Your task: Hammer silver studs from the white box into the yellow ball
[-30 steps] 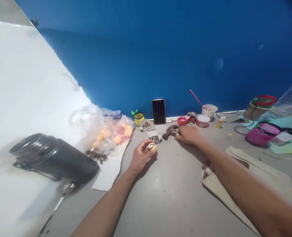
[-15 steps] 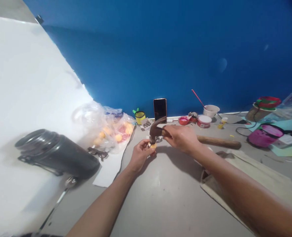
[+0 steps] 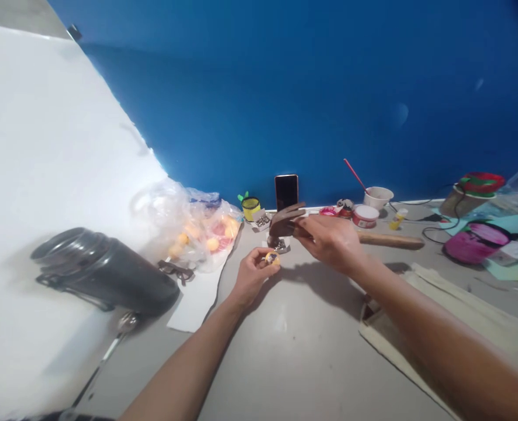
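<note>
My left hand (image 3: 252, 276) rests on the grey floor and pinches a small yellow ball (image 3: 272, 258) with a shiny metal piece on top. My right hand (image 3: 331, 241) grips a hammer (image 3: 285, 221) just behind its dark head. The wooden handle (image 3: 390, 240) sticks out to the right. The hammer head hangs a little above the ball, lifted off it. A small open box of metal pieces (image 3: 279, 244) lies just behind the ball.
A clear bag of yellow balls (image 3: 197, 231) and glasses (image 3: 173, 270) lie left, beside a black case (image 3: 105, 275) on white sheet. A phone (image 3: 286, 191) leans on the blue wall with small pots (image 3: 364, 215) and a cup (image 3: 377, 197). A cloth bag (image 3: 456, 318) lies right.
My right hand picked the hammer up off the floor, brought its head down to the ball, and has now raised it slightly. My left hand kept the ball in place.
</note>
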The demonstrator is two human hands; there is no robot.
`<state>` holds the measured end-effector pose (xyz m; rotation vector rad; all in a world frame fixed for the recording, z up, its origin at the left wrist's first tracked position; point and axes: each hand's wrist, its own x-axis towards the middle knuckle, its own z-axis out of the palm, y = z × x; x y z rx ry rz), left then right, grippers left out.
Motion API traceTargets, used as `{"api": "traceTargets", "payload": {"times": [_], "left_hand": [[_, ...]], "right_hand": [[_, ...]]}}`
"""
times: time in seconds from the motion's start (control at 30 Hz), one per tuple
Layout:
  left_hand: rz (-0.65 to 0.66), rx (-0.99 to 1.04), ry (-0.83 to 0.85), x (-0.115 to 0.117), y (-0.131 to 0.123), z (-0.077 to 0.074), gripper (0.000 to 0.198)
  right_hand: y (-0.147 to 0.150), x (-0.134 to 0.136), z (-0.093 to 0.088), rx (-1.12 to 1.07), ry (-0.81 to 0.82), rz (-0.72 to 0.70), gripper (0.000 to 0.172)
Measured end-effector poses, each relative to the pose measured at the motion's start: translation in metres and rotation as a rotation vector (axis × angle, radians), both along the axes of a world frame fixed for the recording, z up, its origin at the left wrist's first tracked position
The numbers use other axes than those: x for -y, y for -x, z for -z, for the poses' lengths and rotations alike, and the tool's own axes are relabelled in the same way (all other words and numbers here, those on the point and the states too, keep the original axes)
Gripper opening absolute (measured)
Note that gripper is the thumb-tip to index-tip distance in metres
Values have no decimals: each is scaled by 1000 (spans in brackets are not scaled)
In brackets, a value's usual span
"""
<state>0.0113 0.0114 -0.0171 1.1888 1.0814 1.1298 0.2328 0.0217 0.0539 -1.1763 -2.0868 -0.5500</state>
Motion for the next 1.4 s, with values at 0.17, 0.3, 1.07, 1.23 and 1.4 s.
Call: {"api": "traceTargets", "payload": {"times": [0.17, 0.3, 1.07, 1.23, 1.4], "left_hand": [[-7, 0, 9, 1, -1, 0, 37], [-15, -28, 5, 0, -2, 0, 35], [61, -32, 18, 4, -3, -10, 41], [67, 3, 3, 4, -3, -9, 43], [74, 7, -19, 3, 0, -6, 44]], "right_hand": [[-1, 0, 1, 42, 15, -107, 23], [-1, 1, -1, 21, 2, -56, 26], [-19, -7, -14, -52, 376, 88, 17], [-42, -33, 1, -128, 673, 299, 23], [-53, -50, 33, -116, 859, 396, 26]]}}
